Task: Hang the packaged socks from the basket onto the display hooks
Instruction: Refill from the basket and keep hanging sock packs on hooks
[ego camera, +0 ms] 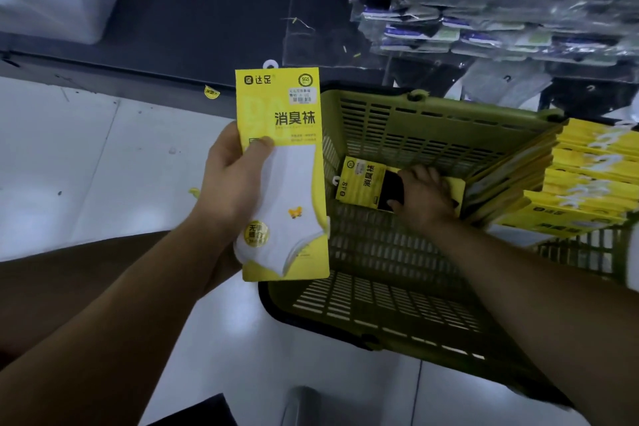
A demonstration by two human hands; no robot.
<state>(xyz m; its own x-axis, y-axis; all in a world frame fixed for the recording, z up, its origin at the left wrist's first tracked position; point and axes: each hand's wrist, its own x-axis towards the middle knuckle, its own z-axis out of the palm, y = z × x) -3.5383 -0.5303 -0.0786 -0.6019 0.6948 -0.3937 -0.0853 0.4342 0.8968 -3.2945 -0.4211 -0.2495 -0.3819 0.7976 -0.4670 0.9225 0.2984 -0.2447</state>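
The left hand (228, 183) holds up 1 white sock pack (283, 162). Its thumb presses on the front and its fingers are curled behind. This pack is left of the green basket (432, 135), above the white floor (86, 166).

The right hand (423, 197) is down inside the basket. Its fingers bend over a black sock pack (366, 183) and its thumb sits at the near edge. I think it is picking up this pack.

To do this well, lift the black sock pack flat and slow so it does not snag on the basket holes. Turn it so its white hang tab points up, like the white hang tab (270, 64) on the other pack. Then both packs are ready to slide on. A stack of yellow packs (581, 183) leans in the right side of the basket, so do not bump it.

More hanging packs (484, 21) fill the far right. The hooks themselves are hidden behind them.

The white sock pack says "达足" at the top left and "SGS" in a round mark. The big words are "消臭袜". A small price sticker (303, 95) has a bar code, but its print is too small to read. The black sock pack has the same big words.
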